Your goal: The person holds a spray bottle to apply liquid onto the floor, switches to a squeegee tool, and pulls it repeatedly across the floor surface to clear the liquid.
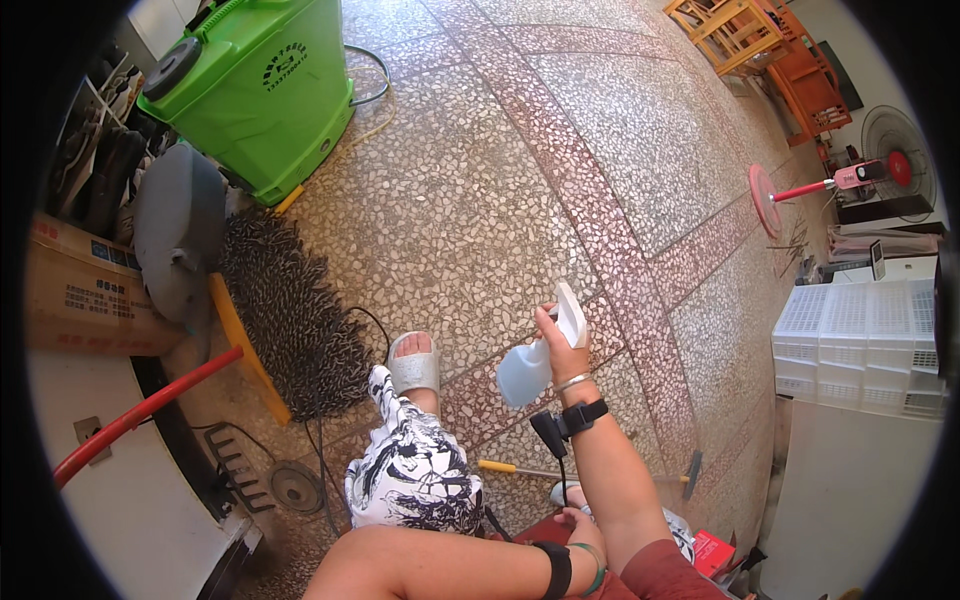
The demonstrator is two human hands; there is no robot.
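My right hand [561, 346], out over the terrazzo floor, grips a spray bottle by its neck. Its white trigger head [571, 319] points away from me, and the pale blue body [523, 375] hangs on the left of the hand. A black strap with a small device [550, 433] and its cable is on my right wrist. Across my lap lies my left forearm, and my left hand [583, 526] rests beside the right forearm near that cable. Its fingers look curled, but whether they hold anything is unclear. My left foot in a light slide sandal [414, 367] stands on the floor.
Ahead left stands a green backpack sprayer [262, 97]. A dark shaggy mop [289, 315] with a red pole [150, 412] lies left, beside a cardboard box [90, 292]. A yellow-handled tool [497, 466] lies nearby. White plastic crates [855, 337] and a pedestal fan [896, 165] stand right.
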